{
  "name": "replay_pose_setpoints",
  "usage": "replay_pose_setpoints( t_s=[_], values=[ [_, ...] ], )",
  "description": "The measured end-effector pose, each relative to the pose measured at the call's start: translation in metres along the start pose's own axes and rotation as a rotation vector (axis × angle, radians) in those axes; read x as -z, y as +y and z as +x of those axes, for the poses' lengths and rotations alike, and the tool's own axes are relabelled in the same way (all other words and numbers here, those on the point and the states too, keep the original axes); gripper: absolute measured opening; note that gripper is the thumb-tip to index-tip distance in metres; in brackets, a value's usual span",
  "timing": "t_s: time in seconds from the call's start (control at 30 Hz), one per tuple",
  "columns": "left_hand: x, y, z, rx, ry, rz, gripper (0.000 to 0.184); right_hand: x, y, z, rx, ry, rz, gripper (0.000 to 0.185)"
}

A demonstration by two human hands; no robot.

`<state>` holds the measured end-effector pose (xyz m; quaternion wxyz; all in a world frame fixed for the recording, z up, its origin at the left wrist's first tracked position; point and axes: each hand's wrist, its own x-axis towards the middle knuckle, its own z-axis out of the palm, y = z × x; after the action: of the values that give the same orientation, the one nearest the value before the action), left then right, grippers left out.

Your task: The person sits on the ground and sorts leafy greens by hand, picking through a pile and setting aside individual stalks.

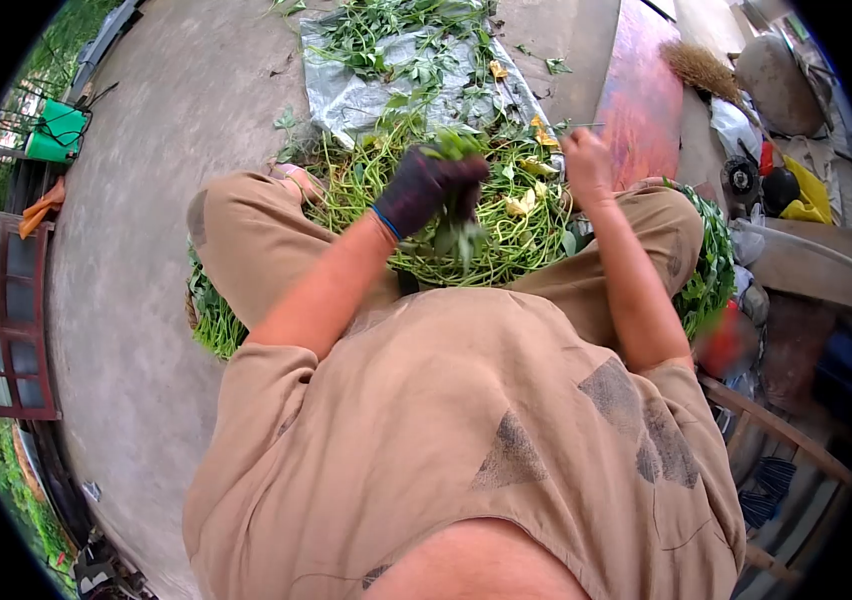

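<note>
My left hand [426, 190], in a dark glove, is closed around a bunch of green leafy stems [461, 235], with leaves showing above and below the fist. To its right, my bare right hand [587, 163] is raised with its fingers pressed together. A thin strand seems to stick out by its fingertips, too blurred to make out. Beneath both hands, a heap of long green stems [521, 225] lies between my legs, with some yellow leaves on it.
Ahead, a grey plastic sheet [331, 95] bears loose leafy stems. More leafy bundles [711, 265] lie beside my legs. A reddish board [641, 90], a straw broom [698, 70] and a wooden frame [781, 435] are on the right. A green container [56, 130] stands far left.
</note>
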<state>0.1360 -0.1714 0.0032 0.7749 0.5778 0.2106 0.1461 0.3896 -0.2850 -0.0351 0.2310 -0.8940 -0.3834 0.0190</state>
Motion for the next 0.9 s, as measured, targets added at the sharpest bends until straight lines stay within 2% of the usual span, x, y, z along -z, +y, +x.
replay_pose_setpoints(
  t_s=[0.07, 0.13, 0.2, 0.27, 0.37, 0.43, 0.47, 0.5, 0.53, 0.57, 0.67, 0.7, 0.73, 0.83, 0.9],
  values=[
    [0.044, 0.013, 0.009, -0.091, 0.075, -0.34, 0.023, 0.036, -0.02, 0.021, 0.203, 0.138, 0.135, 0.026],
    [0.084, 0.033, 0.01, -0.195, 0.201, -0.503, 0.029, 0.076, -0.054, 0.035, 0.3, 0.174, 0.284, 0.023],
    [0.117, 0.05, 0.004, -0.358, 0.181, -0.487, 0.032, 0.105, -0.085, 0.042, 0.41, 0.168, 0.422, 0.019],
    [0.145, 0.058, -0.004, -0.437, 0.322, -0.438, 0.032, 0.126, -0.114, 0.046, 0.596, 0.176, 0.521, 0.015],
    [0.172, 0.066, -0.014, -0.464, 0.533, -0.511, 0.03, 0.149, -0.162, 0.024, 0.606, -0.062, 0.854, 0.016],
    [0.183, 0.069, -0.02, -0.485, 0.654, -0.507, 0.033, 0.154, -0.171, 0.006, 0.661, -0.173, 0.86, 0.014],
    [0.196, 0.067, -0.025, -0.505, 0.568, -0.562, 0.033, 0.155, -0.171, -0.002, 0.686, -0.23, 0.861, 0.013],
    [0.199, 0.068, -0.028, -0.522, 0.596, -0.565, 0.032, 0.155, -0.166, -0.007, 0.786, -0.331, 0.72, 0.012],
    [0.204, 0.07, -0.031, -0.54, 0.623, -0.567, 0.031, 0.155, -0.165, -0.013, 0.804, -0.449, 0.707, 0.009],
    [0.233, 0.063, -0.034, -0.552, 0.482, -0.608, 0.029, 0.147, -0.156, -0.018, 0.751, -0.594, 0.734, 0.009],
    [0.252, 0.064, -0.038, -0.571, 0.593, -0.602, 0.028, 0.102, -0.105, -0.032, 0.527, -1.009, 0.723, 0.01],
    [0.26, 0.062, -0.04, -0.593, 0.457, -0.618, 0.03, 0.086, -0.087, -0.037, 0.454, -1.132, 0.644, 0.01],
    [0.246, 0.066, -0.039, -0.578, 0.478, -0.588, 0.03, 0.07, -0.067, -0.043, 0.38, -1.251, 0.561, 0.01],
    [0.166, 0.095, -0.038, -0.521, 0.564, -0.452, 0.032, 0.011, 0.006, -0.059, 0.39, -1.411, 0.18, 0.017],
    [0.184, 0.077, -0.029, -0.497, 0.361, -0.429, 0.032, -0.013, 0.044, -0.066, 0.416, -1.411, -0.175, 0.019]
  ],
)
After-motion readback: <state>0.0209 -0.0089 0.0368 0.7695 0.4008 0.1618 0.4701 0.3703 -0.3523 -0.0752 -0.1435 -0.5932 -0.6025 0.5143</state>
